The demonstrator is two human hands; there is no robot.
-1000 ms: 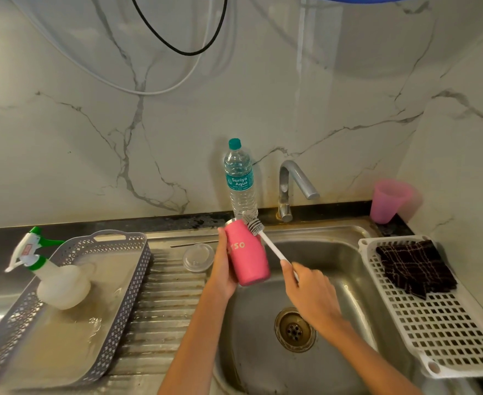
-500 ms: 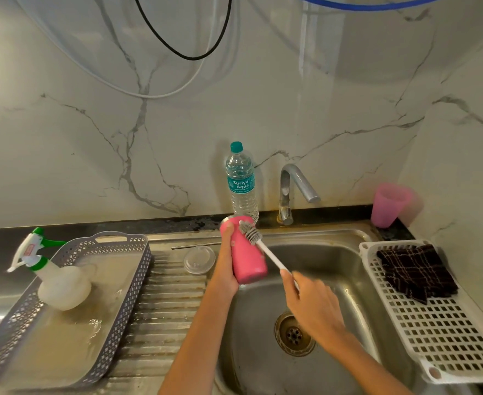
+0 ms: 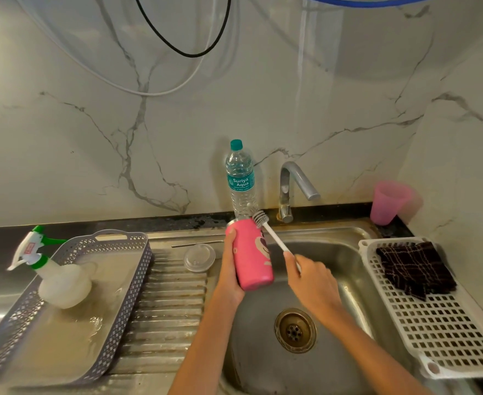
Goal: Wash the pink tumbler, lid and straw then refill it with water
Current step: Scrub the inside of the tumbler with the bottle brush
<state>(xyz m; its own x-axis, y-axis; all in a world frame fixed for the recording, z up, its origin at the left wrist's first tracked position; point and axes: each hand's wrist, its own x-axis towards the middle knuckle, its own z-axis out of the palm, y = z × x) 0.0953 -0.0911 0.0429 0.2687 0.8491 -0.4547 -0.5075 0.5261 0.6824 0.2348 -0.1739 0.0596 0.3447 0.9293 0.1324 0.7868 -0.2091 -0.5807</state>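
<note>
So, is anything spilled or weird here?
Yes. Murky water looks pooled in the grey tray around the spray bottle, left of the sink. Brownish stains ring the base of the tap. Nothing looks broken.

Over the steel sink (image 3: 345,252), my left hand (image 3: 230,270) grips the pink tumbler (image 3: 252,252), which is tilted with its mouth pointing far. My right hand (image 3: 313,282) pinches a white bottle brush (image 3: 274,238), with its bristle head at the tumbler's rim. The clear lid (image 3: 199,257) and the metal straw (image 3: 197,244) lie on the drainboard (image 3: 166,303) to the left.
</note>
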